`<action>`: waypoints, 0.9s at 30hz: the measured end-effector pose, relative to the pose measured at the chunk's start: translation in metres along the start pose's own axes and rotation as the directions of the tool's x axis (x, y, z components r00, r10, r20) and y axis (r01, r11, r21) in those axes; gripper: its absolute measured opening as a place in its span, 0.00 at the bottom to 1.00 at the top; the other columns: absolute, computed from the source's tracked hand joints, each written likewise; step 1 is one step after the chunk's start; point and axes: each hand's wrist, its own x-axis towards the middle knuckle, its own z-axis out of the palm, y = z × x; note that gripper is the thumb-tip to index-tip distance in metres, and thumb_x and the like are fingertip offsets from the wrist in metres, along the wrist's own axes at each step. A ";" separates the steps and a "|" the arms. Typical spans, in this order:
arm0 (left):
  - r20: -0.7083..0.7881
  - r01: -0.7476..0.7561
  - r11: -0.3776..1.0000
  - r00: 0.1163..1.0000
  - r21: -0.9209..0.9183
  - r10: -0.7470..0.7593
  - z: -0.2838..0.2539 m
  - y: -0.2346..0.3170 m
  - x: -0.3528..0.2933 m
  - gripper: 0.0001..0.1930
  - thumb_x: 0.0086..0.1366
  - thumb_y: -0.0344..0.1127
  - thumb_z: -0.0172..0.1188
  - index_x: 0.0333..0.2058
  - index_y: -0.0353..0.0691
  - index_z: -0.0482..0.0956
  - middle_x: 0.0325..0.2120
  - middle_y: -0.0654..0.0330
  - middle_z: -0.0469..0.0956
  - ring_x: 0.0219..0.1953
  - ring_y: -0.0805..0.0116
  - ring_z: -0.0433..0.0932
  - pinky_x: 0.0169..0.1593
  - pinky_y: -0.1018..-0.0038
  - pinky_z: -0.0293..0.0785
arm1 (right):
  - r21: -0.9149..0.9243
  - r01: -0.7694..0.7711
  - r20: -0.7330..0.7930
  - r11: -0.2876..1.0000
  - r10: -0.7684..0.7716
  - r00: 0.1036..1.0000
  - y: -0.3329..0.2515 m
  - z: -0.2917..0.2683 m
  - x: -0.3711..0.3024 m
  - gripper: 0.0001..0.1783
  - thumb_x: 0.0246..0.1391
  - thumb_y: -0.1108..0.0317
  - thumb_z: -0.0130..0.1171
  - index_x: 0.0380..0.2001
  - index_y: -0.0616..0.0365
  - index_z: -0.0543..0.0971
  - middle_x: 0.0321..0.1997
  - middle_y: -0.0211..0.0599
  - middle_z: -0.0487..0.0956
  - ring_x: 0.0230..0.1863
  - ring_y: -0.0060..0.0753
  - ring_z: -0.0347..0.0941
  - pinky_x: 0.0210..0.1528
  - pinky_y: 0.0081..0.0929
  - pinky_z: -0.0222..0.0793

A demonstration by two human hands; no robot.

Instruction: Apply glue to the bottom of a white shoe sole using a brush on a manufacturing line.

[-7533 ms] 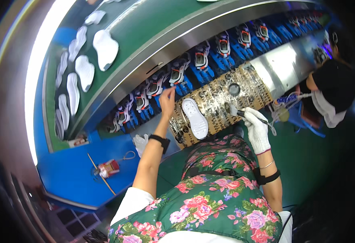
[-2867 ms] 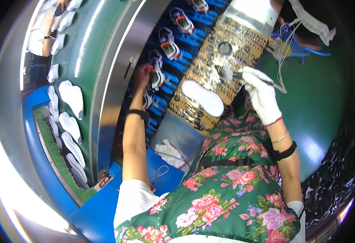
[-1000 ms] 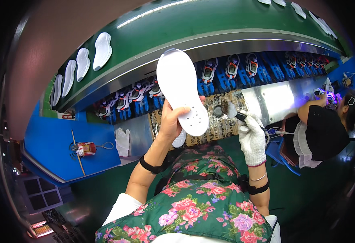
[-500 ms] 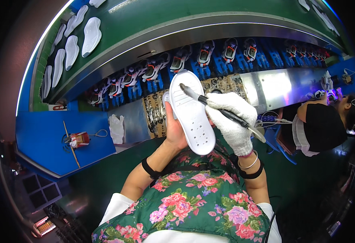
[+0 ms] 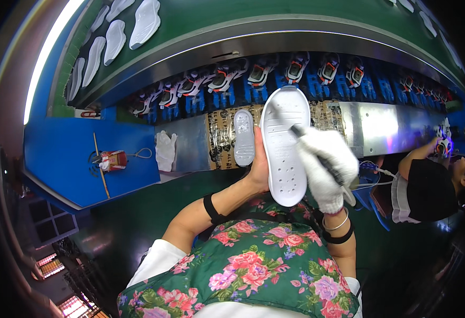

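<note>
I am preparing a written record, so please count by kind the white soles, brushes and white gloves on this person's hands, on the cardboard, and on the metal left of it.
White soles: 2 (held sole in left hand; resting sole on cardboard)
Brushes: 1 (brush in right hand)
White gloves: 2 (worn glove on right hand; loose glove on metal)
Total: 5

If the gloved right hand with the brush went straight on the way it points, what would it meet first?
Most likely the white sole in the left hand: the right hand points up-left across it. The brush is blurred at its tip, so contact is unclear.
</note>
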 end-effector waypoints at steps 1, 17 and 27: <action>0.318 0.003 0.996 0.948 -0.087 0.026 -0.019 -0.002 0.006 0.50 0.66 0.78 0.20 0.70 0.42 0.55 0.63 0.53 0.67 0.64 0.57 0.69 0.68 0.59 0.65 | -0.065 0.039 -0.039 0.997 -0.041 0.998 0.003 0.001 0.002 0.13 0.44 0.80 0.69 0.36 0.60 0.85 0.40 0.43 0.85 0.38 0.37 0.81 0.43 0.31 0.76; -0.104 0.019 0.985 0.995 0.172 -0.001 -0.004 0.008 -0.001 0.52 0.64 0.81 0.26 0.69 0.40 0.56 0.63 0.47 0.67 0.61 0.55 0.72 0.64 0.57 0.69 | -0.065 0.274 0.260 0.960 -0.248 0.933 0.000 -0.005 0.002 0.17 0.43 0.75 0.68 0.40 0.53 0.86 0.43 0.40 0.85 0.43 0.42 0.82 0.45 0.35 0.76; -0.211 0.004 0.951 0.975 0.310 0.065 -0.026 0.009 -0.007 0.50 0.63 0.80 0.32 0.68 0.43 0.58 0.60 0.54 0.70 0.58 0.59 0.74 0.61 0.60 0.72 | 0.022 0.276 0.253 0.961 -0.273 0.928 0.013 -0.012 -0.012 0.15 0.45 0.72 0.69 0.40 0.53 0.86 0.44 0.39 0.85 0.43 0.42 0.82 0.45 0.36 0.76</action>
